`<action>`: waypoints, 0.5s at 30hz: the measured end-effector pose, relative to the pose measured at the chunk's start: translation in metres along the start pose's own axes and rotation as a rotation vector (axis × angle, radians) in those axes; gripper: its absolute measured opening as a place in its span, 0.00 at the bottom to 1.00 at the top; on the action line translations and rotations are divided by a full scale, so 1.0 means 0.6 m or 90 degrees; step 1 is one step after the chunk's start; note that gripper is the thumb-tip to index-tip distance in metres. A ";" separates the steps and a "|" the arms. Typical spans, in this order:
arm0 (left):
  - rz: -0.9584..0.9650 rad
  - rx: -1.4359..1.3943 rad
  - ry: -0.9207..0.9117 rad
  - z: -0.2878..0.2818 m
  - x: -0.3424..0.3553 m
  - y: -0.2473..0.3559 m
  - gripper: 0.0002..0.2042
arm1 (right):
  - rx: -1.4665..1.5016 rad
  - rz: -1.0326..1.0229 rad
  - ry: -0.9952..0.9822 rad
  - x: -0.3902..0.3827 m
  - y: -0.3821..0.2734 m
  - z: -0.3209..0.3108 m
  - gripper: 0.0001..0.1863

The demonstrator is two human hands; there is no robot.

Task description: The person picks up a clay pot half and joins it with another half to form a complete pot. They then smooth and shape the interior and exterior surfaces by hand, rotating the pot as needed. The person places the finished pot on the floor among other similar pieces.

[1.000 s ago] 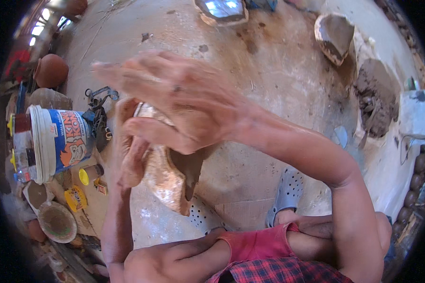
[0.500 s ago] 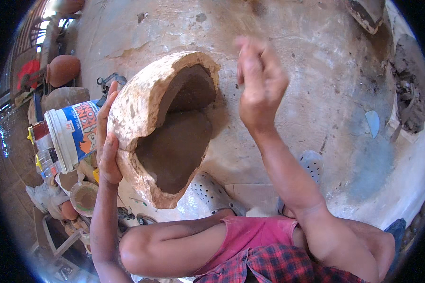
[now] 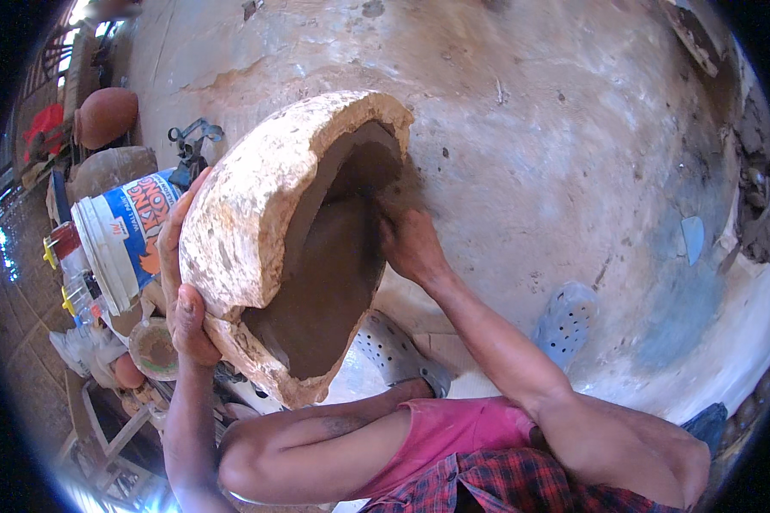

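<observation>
A: Mould (image 3: 257,205), big and curved, stands tilted on its edge above the knees; wet clay (image 3: 329,282) lines its hollow.
B: Hands?
A: Left hand (image 3: 182,291) clasps the outer shell; right hand (image 3: 408,242) presses flat into the clay.

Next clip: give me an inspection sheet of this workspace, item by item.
Surface: pale, stained floor, dusty, with dark marks.
Job's things: thick-walled mould, tilted on edge, lined with wet brown clay.
Clutter: white bucket at left; small bowl below it; round clay pots at upper left; two perforated clogs on the floor; clay lumps at right edge, blurred.
Hands: left hand grips the mould's outer rim; right hand presses into the clay inside.
Cables: nothing seen.
Surroundings: metal tool above the bucket; person's bent knee and pink shorts at bottom.
</observation>
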State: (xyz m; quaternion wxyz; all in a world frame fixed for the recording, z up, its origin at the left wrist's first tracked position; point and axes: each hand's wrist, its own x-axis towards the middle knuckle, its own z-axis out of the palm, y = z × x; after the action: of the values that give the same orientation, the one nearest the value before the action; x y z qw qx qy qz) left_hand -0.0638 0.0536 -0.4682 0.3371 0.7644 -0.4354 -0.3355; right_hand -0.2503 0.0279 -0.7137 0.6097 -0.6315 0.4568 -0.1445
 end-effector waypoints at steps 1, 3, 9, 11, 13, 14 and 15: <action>0.009 -0.013 -0.016 -0.001 -0.001 -0.004 0.53 | -0.009 -0.025 0.015 0.006 0.000 0.004 0.16; 0.023 -0.048 -0.043 -0.012 -0.007 -0.020 0.52 | -0.031 -0.038 0.007 0.016 0.003 0.012 0.14; -0.071 -0.296 0.017 -0.128 -0.072 -0.099 0.41 | 0.056 -0.049 0.003 0.031 0.008 0.024 0.12; -0.100 -0.389 0.007 -0.155 -0.096 -0.118 0.38 | 0.119 -0.051 0.013 0.034 0.005 0.024 0.12; -0.087 -0.472 -0.031 -0.161 -0.121 -0.126 0.36 | 0.107 -0.046 0.011 0.035 0.001 0.024 0.12; -0.103 -0.486 -0.013 -0.164 -0.126 -0.124 0.37 | 0.102 -0.050 0.013 0.035 -0.002 0.024 0.12; -0.119 -0.500 0.004 -0.164 -0.132 -0.121 0.37 | 0.096 -0.038 -0.006 0.036 -0.004 0.024 0.11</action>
State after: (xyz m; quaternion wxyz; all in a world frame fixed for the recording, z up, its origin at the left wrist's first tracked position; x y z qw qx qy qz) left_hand 0.0159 0.1748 -0.4559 0.5731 0.6146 -0.2013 -0.5033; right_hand -0.2270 0.0204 -0.7224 0.6533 -0.5977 0.4224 -0.1937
